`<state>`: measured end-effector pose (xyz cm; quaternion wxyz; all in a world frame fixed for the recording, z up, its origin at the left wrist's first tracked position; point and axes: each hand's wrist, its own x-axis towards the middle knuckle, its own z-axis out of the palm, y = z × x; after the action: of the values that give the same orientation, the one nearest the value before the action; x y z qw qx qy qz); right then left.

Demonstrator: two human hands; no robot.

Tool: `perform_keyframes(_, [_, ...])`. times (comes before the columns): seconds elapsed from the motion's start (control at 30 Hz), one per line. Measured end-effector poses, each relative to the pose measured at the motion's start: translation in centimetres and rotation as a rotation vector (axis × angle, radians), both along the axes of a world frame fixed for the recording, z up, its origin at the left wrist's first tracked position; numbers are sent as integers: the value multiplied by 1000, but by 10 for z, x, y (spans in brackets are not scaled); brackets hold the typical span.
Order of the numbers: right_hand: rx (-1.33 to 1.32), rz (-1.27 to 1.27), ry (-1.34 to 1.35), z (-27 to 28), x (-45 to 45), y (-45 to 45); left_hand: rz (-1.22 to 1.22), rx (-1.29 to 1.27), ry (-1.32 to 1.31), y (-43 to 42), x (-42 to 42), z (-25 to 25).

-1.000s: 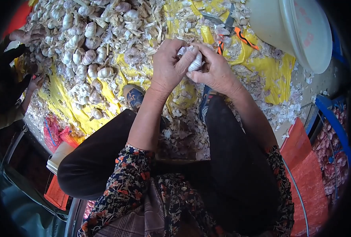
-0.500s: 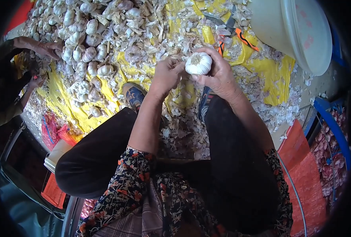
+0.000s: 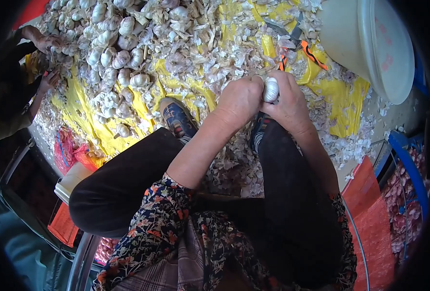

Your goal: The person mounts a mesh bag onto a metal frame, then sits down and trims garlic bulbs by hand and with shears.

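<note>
A white garlic bulb (image 3: 271,90) sits in my right hand (image 3: 291,105), whose fingers and thumb are wrapped round it. My left hand (image 3: 243,99) is closed in a fist right against the left side of the bulb. Its fingertips are turned away from view, so whatever they pinch is hidden. Beyond my hands lies a cutting tool with orange and black handles (image 3: 314,56), partly covered by loose garlic skins (image 3: 234,167).
Unpeeled garlic bulbs (image 3: 120,59) are heaped at the upper left on a yellow sheet (image 3: 343,114). A co-worker's hands (image 3: 49,80) are by the heap. A pale bucket (image 3: 345,39) stands upper right, and red mesh sacks (image 3: 365,213) lie lower right.
My left hand has moved right and closed up against the bulb. The bulb has turned in my right hand and less of it shows. The co-worker's upper hand has shifted up.
</note>
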<state>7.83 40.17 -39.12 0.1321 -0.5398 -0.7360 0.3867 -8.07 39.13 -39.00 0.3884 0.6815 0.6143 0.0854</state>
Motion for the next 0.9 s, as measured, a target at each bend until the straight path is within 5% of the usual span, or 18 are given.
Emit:
perform_keyframes(0.17, [399, 48, 53, 51, 6, -6, -255, -205, -594, 25, -39, 31])
perform_keyframes(0.23, [589, -53, -53, 71, 15, 9, -309, -823, -1006, 28, -46, 39])
perform_keyframes(0.3, [605, -520, 41, 80, 34, 34, -379, -741, -963, 14, -48, 27])
perform_keyframes(0.37, [896, -619, -148, 98, 63, 67, 17, -236, -179, -7, -61, 2])
perform_keyframes(0.43, [853, -584, -499, 110, 97, 94, 243, -225, 381, -9, -94, 0])
perform_keyframes(0.5, [926, -516, -593, 114, 105, 104, 361, -157, 538, -6, -133, -6])
perform_keyframes(0.53, [997, -444, -717, 121, 104, 108, 363, -65, 597, -3, -146, -10])
perform_keyframes(0.63, [717, -531, -63, 90, 59, 73, 347, 141, 574, 1, -153, -48])
perform_keyframes(0.7, [318, -305, -197, 53, 34, 67, 385, -103, 288, 5, -146, -63])
perform_keyframes(0.73, [381, -155, -399, 27, 30, 68, 405, -50, 431, 5, -135, -70])
perform_keyframes(0.9, [88, -191, -616, -76, 34, 52, 748, 119, 260, -2, -137, -84])
